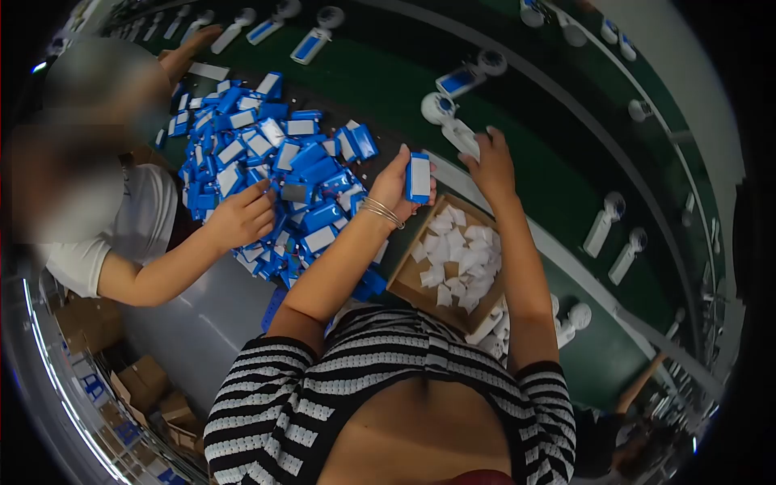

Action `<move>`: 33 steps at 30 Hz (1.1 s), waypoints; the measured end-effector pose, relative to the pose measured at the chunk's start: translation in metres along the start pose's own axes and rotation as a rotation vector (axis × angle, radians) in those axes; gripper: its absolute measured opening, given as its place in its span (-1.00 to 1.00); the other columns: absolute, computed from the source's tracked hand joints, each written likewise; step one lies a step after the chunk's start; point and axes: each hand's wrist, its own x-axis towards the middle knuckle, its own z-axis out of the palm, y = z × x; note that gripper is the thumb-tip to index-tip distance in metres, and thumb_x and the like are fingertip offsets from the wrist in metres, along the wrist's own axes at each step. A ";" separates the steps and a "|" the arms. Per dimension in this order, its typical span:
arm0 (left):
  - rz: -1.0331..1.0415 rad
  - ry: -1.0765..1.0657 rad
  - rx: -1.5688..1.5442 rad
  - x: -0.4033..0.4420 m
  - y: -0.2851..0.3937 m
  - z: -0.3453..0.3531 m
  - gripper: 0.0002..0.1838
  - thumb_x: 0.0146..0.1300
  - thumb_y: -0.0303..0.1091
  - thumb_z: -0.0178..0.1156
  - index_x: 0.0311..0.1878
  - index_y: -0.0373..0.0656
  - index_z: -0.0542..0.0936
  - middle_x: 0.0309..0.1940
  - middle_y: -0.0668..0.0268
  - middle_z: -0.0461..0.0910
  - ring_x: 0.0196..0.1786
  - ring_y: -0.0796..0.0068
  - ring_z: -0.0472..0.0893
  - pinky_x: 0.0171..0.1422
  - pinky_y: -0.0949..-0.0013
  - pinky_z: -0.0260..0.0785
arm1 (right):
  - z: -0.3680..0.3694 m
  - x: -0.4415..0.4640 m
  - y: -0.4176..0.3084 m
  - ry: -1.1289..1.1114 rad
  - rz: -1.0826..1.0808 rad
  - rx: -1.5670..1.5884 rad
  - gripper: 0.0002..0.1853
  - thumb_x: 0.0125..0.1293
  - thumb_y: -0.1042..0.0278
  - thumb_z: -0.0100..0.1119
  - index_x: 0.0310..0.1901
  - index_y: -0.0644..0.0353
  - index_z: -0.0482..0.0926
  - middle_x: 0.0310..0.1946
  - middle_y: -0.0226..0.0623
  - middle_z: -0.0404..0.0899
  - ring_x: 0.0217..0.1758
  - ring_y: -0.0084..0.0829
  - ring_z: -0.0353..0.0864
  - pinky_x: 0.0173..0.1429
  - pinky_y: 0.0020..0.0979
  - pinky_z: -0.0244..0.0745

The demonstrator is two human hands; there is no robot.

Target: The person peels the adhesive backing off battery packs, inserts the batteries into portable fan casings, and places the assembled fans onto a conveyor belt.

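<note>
The left hand (391, 184) hid the underside of the blue pack (418, 178); the right hand (495, 168) partly covered a white device (459, 136). Left of both, a co-worker's head (101, 89) was blurred.

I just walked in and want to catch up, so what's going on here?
The person's left hand holds a blue rectangular pack with a white label. Their right hand is at a white handheld device with a round head, on a green surface. A co-worker's hand is at a heap of similar blue packs, and an open brown cardboard box holds small white pieces.
</note>
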 end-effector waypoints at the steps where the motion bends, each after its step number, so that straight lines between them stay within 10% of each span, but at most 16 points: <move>1: 0.023 0.017 0.048 -0.007 -0.006 0.008 -0.38 0.24 0.19 -0.21 -0.23 -0.30 0.45 -0.53 0.19 0.49 -0.48 0.33 0.50 -0.39 0.40 0.37 | -0.024 -0.006 -0.015 -0.012 0.028 0.176 -0.63 -0.05 0.39 0.27 -0.15 0.23 0.45 -0.11 -0.08 0.41 -0.15 -0.18 0.47 -0.11 -0.35 0.41; 4: 0.071 0.056 0.189 -0.016 -0.013 0.026 -0.44 0.27 0.15 -0.21 -0.20 -0.25 0.43 -0.53 0.24 0.49 -0.51 0.42 0.50 -0.42 0.44 0.37 | -0.075 -0.018 -0.057 0.011 -0.042 0.677 -0.69 -0.08 0.54 0.24 -0.23 0.24 0.44 -0.35 -0.25 0.49 -0.33 -0.38 0.48 -0.23 -0.48 0.39; 16: 0.068 0.127 0.524 -0.034 -0.017 0.032 -0.51 0.30 0.08 -0.23 -0.26 -0.21 0.41 -0.52 0.28 0.47 -0.52 0.53 0.47 -0.45 0.52 0.34 | -0.064 -0.037 -0.068 0.093 -0.088 0.708 -0.75 -0.06 0.57 0.21 -0.28 0.25 0.46 -0.45 -0.27 0.48 -0.38 -0.44 0.50 -0.30 -0.50 0.39; 24: 0.106 0.009 0.786 -0.028 -0.036 0.037 -0.52 0.31 0.08 -0.28 -0.27 -0.19 0.40 -0.54 0.32 0.42 -0.55 0.62 0.43 -0.51 0.58 0.28 | -0.057 -0.050 -0.050 0.061 -0.293 0.746 -0.75 -0.11 0.81 -0.02 -0.38 0.27 0.32 -0.49 -0.19 0.40 -0.44 -0.20 0.41 -0.38 -0.37 0.35; 28: -0.043 0.203 0.442 -0.017 -0.031 0.040 -0.46 0.28 0.11 -0.20 -0.29 -0.25 0.49 -0.54 0.24 0.51 -0.55 0.57 0.47 -0.53 0.55 0.33 | -0.065 -0.077 -0.042 -0.107 -0.444 0.853 -0.72 -0.15 0.81 -0.11 -0.37 0.25 0.31 -0.40 -0.14 0.41 -0.35 -0.11 0.39 -0.22 -0.24 0.35; 33: -0.003 0.098 0.371 -0.013 -0.019 0.043 -0.46 0.33 0.07 -0.31 -0.08 -0.31 0.32 -0.25 0.02 0.54 -0.20 0.22 0.59 -0.15 0.35 0.46 | -0.063 -0.128 -0.047 -0.442 -0.385 0.237 -0.61 -0.10 0.54 0.20 -0.17 0.26 0.32 -0.21 -0.15 0.37 -0.08 -0.14 0.31 -0.02 -0.28 0.31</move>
